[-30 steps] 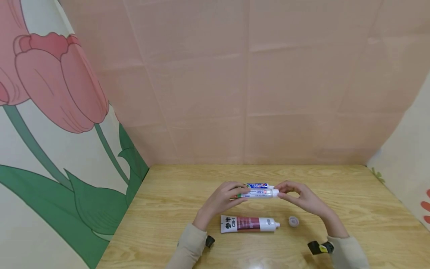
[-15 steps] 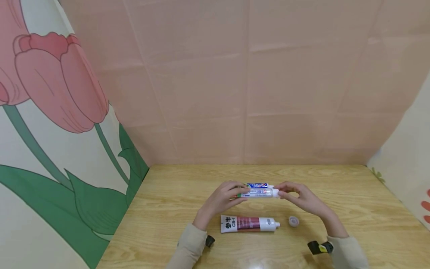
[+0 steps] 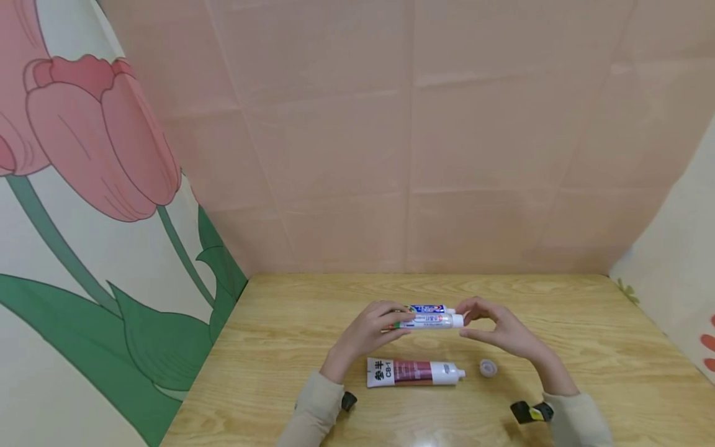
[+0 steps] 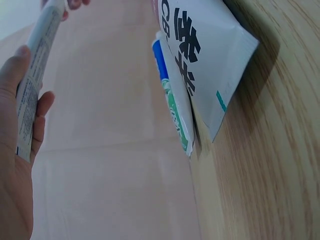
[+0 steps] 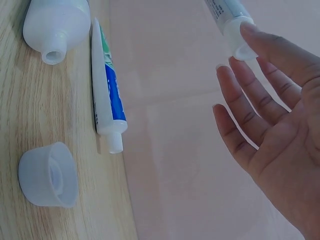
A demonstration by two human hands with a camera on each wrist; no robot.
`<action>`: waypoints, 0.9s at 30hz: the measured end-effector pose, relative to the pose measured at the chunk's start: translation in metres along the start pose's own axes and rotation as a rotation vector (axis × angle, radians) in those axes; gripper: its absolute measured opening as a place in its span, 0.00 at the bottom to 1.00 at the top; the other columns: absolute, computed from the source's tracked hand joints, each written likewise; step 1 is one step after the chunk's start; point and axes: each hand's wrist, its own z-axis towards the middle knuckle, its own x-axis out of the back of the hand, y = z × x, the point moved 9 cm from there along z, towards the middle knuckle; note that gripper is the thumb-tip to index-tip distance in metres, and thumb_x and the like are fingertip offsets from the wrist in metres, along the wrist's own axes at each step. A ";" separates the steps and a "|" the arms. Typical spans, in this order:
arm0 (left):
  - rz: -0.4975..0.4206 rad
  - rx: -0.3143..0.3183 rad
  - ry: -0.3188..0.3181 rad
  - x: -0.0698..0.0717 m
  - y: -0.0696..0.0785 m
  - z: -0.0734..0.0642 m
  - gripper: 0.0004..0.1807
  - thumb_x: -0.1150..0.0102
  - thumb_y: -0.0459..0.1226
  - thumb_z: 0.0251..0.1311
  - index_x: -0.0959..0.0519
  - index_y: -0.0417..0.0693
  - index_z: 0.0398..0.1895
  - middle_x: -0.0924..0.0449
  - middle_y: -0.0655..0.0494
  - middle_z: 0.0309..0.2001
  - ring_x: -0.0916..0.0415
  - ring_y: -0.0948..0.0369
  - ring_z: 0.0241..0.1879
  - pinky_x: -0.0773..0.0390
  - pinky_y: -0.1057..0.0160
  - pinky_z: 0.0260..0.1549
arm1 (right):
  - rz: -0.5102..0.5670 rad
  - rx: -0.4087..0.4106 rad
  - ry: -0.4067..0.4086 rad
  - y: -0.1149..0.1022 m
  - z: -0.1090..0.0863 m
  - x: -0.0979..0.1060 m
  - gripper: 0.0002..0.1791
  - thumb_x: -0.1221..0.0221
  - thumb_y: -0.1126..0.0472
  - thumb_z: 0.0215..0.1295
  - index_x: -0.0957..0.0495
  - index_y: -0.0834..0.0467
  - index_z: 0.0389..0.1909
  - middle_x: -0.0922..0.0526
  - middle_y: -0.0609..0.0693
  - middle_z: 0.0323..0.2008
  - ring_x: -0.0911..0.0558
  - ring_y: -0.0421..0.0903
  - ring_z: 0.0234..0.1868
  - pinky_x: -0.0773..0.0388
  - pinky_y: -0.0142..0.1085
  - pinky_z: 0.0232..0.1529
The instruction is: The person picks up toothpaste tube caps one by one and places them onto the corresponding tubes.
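Note:
A white toothpaste tube [image 3: 432, 320] with a white cap [image 3: 458, 320] is held level above the table by my left hand [image 3: 373, 326], thumb below and fingers over its tail. My right hand [image 3: 503, 326] is at the cap end, thumb and fingers spread apart around it. In the right wrist view the thumb lies close against the cap [image 5: 240, 44]; I cannot tell whether it touches. A blue and green toothpaste tube [image 5: 111, 85] lies on the table with its nozzle bare, partly hidden by the held tube in the head view.
A maroon and white toothpaste tube [image 3: 413, 372], uncapped, lies nearer on the wooden table [image 3: 268, 397]. A loose white cap [image 3: 488, 368] sits to the right of its nozzle. A pink sheet [image 3: 335, 155] hangs behind the table, and a tulip-patterned wall [image 3: 100, 143] stands at left.
My right thumb and fingers have spread from their pinch on the cap, the thumb dropping lower. The held tube and my left hand stay about where they were.

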 end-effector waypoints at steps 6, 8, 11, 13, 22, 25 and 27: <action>-0.027 -0.004 -0.003 0.001 0.004 -0.001 0.20 0.35 0.41 0.53 0.22 0.52 0.51 0.23 0.59 0.49 0.27 0.68 0.48 0.33 0.74 0.56 | -0.018 -0.022 0.009 -0.001 -0.005 -0.002 0.17 0.36 0.60 0.57 0.26 0.49 0.48 0.21 0.42 0.41 0.21 0.39 0.38 0.25 0.29 0.44; -0.029 -0.002 -0.005 0.002 0.005 -0.002 0.20 0.35 0.40 0.53 0.22 0.52 0.51 0.23 0.59 0.49 0.28 0.68 0.48 0.33 0.75 0.56 | -0.025 -0.036 0.014 -0.002 -0.006 -0.002 0.17 0.37 0.60 0.58 0.26 0.48 0.47 0.21 0.41 0.40 0.22 0.38 0.38 0.25 0.30 0.43; -0.033 -0.005 -0.008 0.003 0.006 -0.003 0.21 0.34 0.40 0.52 0.22 0.52 0.51 0.23 0.59 0.49 0.27 0.68 0.48 0.33 0.74 0.56 | -0.021 -0.056 0.021 -0.004 -0.008 -0.003 0.15 0.38 0.60 0.59 0.25 0.48 0.47 0.21 0.40 0.39 0.22 0.38 0.38 0.25 0.30 0.41; -0.029 -0.010 -0.010 0.005 0.008 -0.004 0.21 0.35 0.40 0.52 0.22 0.52 0.51 0.23 0.59 0.49 0.27 0.68 0.48 0.33 0.74 0.56 | -0.020 -0.054 0.023 -0.008 -0.009 -0.004 0.15 0.39 0.61 0.60 0.25 0.49 0.48 0.21 0.41 0.40 0.23 0.38 0.38 0.24 0.31 0.41; -0.033 -0.013 -0.024 0.012 0.016 -0.012 0.20 0.37 0.42 0.55 0.23 0.54 0.52 0.23 0.60 0.50 0.28 0.68 0.49 0.33 0.74 0.57 | 0.000 -0.082 0.031 -0.025 -0.019 -0.013 0.13 0.42 0.62 0.63 0.25 0.50 0.49 0.20 0.43 0.41 0.22 0.38 0.42 0.22 0.32 0.40; -0.043 -0.013 -0.026 0.014 0.018 -0.015 0.22 0.34 0.40 0.52 0.23 0.54 0.52 0.23 0.60 0.50 0.28 0.68 0.50 0.33 0.74 0.57 | 0.004 -0.104 0.035 -0.027 -0.023 -0.015 0.12 0.43 0.61 0.64 0.25 0.49 0.48 0.19 0.43 0.40 0.22 0.38 0.41 0.22 0.32 0.39; -0.046 -0.018 -0.026 0.016 0.020 -0.017 0.21 0.35 0.41 0.53 0.23 0.54 0.52 0.23 0.60 0.50 0.28 0.68 0.50 0.33 0.74 0.56 | -0.001 -0.115 0.037 -0.028 -0.025 -0.017 0.12 0.43 0.61 0.64 0.25 0.49 0.48 0.19 0.42 0.39 0.22 0.38 0.41 0.22 0.32 0.39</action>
